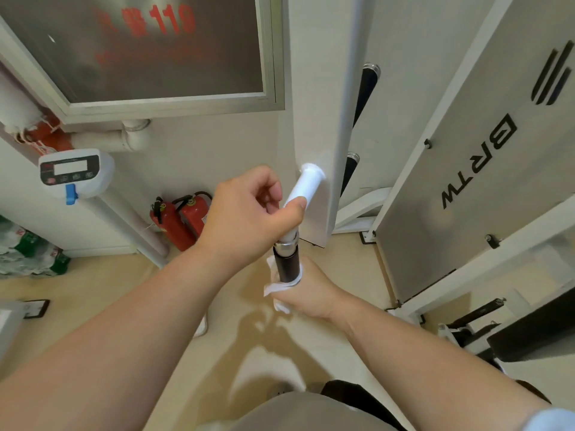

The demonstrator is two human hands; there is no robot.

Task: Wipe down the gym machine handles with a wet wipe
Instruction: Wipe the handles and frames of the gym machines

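The left hand point(249, 213) is clenched around the white upper part of the bar point(303, 188), thumb pressed on its side, steadying it. The right hand point(306, 290) is closed around the wet wipe point(275, 289), which is wrapped about the black handle point(287, 262) just below the metal collar point(286, 242); the lower part of the handle is hidden inside that fist. To do this step well, the right hand should probably keep the wipe wrapped fully round the grip and twist while sliding along its length, so the whole circumference gets covered, not only the facing side; the strip just under the collar looks easy to miss. The left hand's hold seems useful for stopping the bar from swinging under the rubbing. Room is tight above and to the right: the white machine post point(345, 119) stands just beside the bar, with the grey panel point(466, 181) beyond it, so a wide elbow swing to the right could knock them. Two more black handles point(365, 88) show behind the post, presumably still to clean. To the left and below, the floor point(109, 290) is open, with fire extinguishers point(180, 219) well apart by the wall.
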